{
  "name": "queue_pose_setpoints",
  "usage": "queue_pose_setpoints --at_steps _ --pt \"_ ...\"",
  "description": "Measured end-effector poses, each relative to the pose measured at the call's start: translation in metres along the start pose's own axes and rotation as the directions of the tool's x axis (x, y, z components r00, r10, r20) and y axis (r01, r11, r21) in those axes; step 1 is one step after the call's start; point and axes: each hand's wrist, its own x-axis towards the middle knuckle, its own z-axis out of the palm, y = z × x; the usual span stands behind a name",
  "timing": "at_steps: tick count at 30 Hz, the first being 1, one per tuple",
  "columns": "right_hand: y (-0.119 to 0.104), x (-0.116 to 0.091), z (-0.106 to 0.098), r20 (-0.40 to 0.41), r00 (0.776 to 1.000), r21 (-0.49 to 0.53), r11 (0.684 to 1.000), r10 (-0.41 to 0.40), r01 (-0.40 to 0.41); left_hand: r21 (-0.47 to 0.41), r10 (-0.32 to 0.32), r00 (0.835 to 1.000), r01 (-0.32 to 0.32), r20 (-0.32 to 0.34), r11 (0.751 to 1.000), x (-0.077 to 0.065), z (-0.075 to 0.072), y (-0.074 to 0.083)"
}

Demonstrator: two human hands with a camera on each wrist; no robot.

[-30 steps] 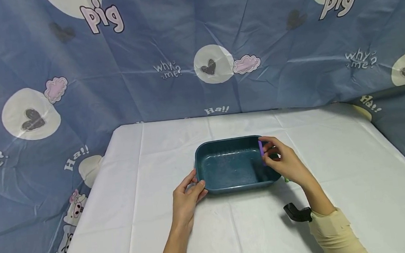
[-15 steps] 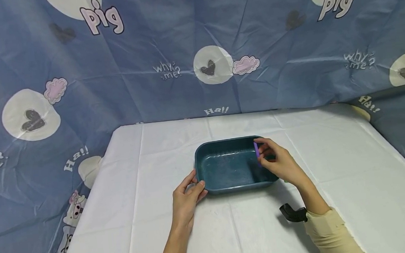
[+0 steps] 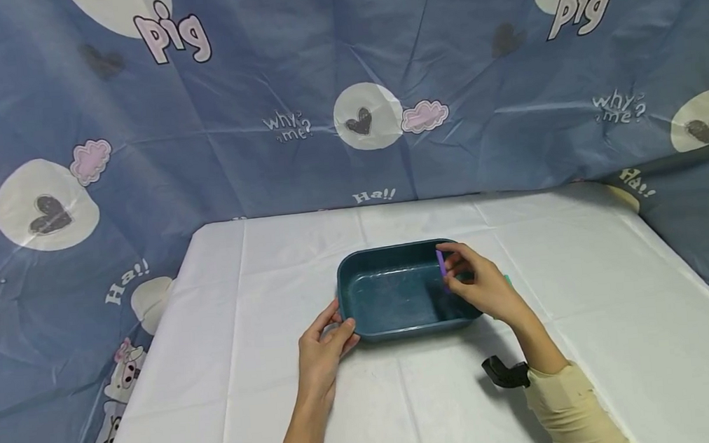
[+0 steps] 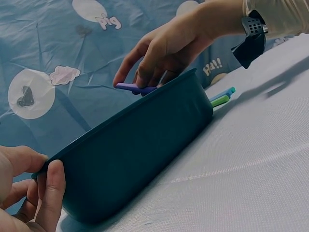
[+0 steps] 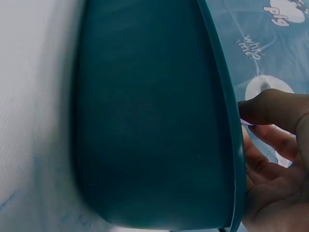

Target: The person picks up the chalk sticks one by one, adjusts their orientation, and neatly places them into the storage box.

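Note:
A dark teal rectangular tray (image 3: 389,259) with raised walls lies on the white cloth. My left hand (image 3: 318,355) grips its near left corner; in the left wrist view the thumb and fingers pinch the rim from both sides. Over the tray's right part, my right hand (image 3: 487,287) pinches a slim purple pen-like stick (image 4: 130,88) between thumb and fingers. Its exact kind cannot be told. In the right wrist view the tray's outer wall (image 5: 154,111) hides most of the stick. No objects show on the visible part of the tray's floor; the right hand covers its right end.
Behind the tray's right end, a green pen-like stick (image 4: 220,101) and a blue one (image 4: 227,93) lie on the cloth, partly hidden. A blue printed curtain (image 3: 299,170) rises behind the table. Each wrist wears a black camera mount (image 3: 505,373).
My right hand has shifted left over the tray, carrying the purple stick with it. The left hand keeps its hold on the corner. The view has turned slightly.

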Motion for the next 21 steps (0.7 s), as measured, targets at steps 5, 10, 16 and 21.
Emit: queue_pose_setpoints --at_steps 5,10,16,21 --pt "-0.001 0.001 0.002 0.006 1.000 0.007 1.000 0.000 -0.001 0.007 -0.001 1.000 0.001 -0.002 1.000 0.000 0.001 0.000" --pt "-0.002 0.001 0.004 0.016 1.000 0.010 1.000 -0.004 0.004 0.007 -0.004 1.000 0.004 0.001 1.000 0.000 0.001 0.001" --pt "-0.002 0.002 0.007 0.027 1.000 0.018 1.000 0.001 -0.001 -0.006 -0.007 1.000 0.007 -0.001 1.000 0.000 0.001 0.001" --pt "-0.004 0.004 0.011 0.037 0.999 0.021 1.000 0.009 -0.009 -0.019 -0.007 1.000 0.007 0.001 1.000 0.001 0.000 0.000"
